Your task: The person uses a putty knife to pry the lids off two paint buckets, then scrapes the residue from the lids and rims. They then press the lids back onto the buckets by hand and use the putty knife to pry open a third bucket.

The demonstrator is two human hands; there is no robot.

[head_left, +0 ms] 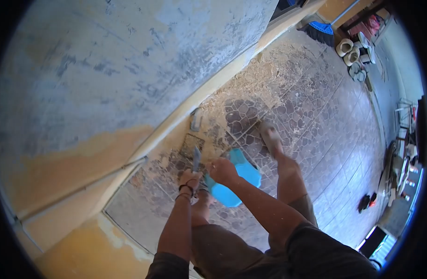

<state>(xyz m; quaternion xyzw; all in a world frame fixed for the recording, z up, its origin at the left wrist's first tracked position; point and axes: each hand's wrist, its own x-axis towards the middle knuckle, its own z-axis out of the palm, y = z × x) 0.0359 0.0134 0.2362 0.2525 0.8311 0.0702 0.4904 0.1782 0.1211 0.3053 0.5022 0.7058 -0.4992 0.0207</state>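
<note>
My left hand, with dark bands at the wrist, is closed around a grey blade-like tool that points up and away from me. My right hand is curled closed just to the right of it; anything inside its fingers is hidden. Under and beside my right forearm is a light blue plastic stool, partly covered by the arm. Beyond the blade, a square speckled piece lies on the floor near the wall base. A small grey block-like object lies farther along.
Tan flakes and dust cover the patterned tile floor along the patchy wall. A blue broom and several shoes are at the far end. A thin pipe runs along the lower wall. Assorted items stand at right.
</note>
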